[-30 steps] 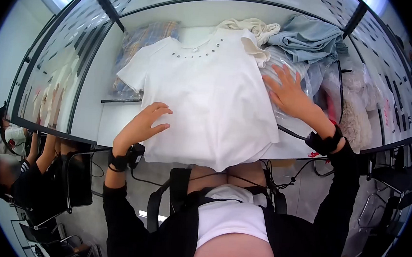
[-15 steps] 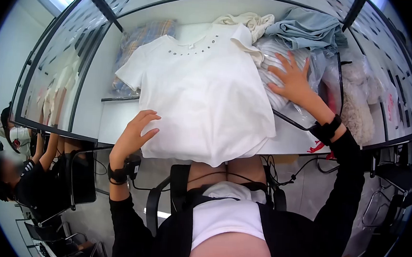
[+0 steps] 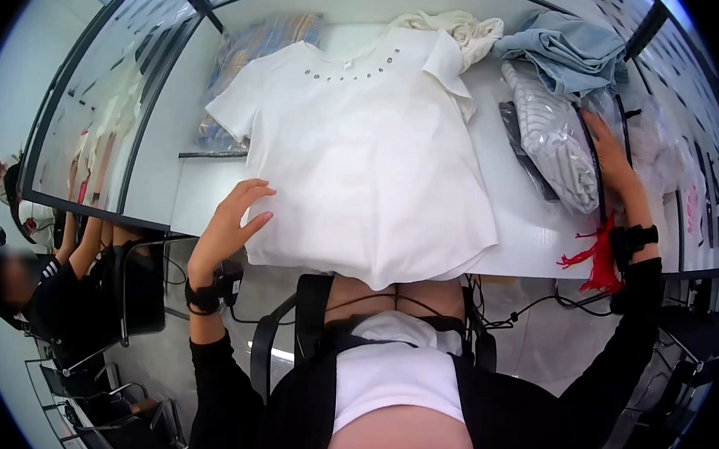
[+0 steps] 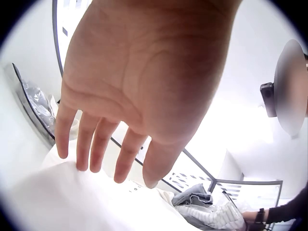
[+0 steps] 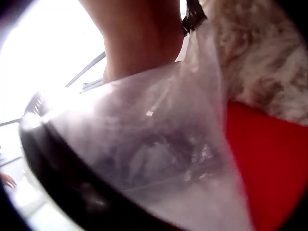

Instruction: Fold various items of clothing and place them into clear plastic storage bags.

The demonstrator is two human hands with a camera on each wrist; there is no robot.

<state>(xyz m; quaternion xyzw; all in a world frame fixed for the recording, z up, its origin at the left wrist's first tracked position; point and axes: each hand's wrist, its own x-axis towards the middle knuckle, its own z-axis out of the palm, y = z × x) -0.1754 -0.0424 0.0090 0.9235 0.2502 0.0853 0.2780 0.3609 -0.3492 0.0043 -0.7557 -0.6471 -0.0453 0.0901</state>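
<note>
A white short-sleeved T-shirt (image 3: 372,159) with small eyelets round its neckline lies spread on the white table, its hem hanging over the front edge. My left hand (image 3: 230,220) hovers by the shirt's lower left side, fingers (image 4: 98,144) extended and holding nothing. At the right, my right hand (image 3: 612,159) reaches down beside a white striped garment in a clear bag (image 3: 553,138). Its fingers are largely hidden; in the right wrist view clear plastic (image 5: 159,144) covers them, so I cannot tell what they grip.
A bagged plaid garment (image 3: 258,67) lies at the back left. Cream cloth (image 3: 464,36) and folded blue denim (image 3: 563,51) sit at the back right. Red tassels (image 3: 599,258) hang at the front right edge, and fluffy beige material (image 5: 260,53) is by the right hand. Another person (image 3: 54,303) sits at left.
My right hand has moved right, off the top of the bagged striped garment to its far side. That bag now lies farther right, away from the T-shirt. The left hand has barely moved.
</note>
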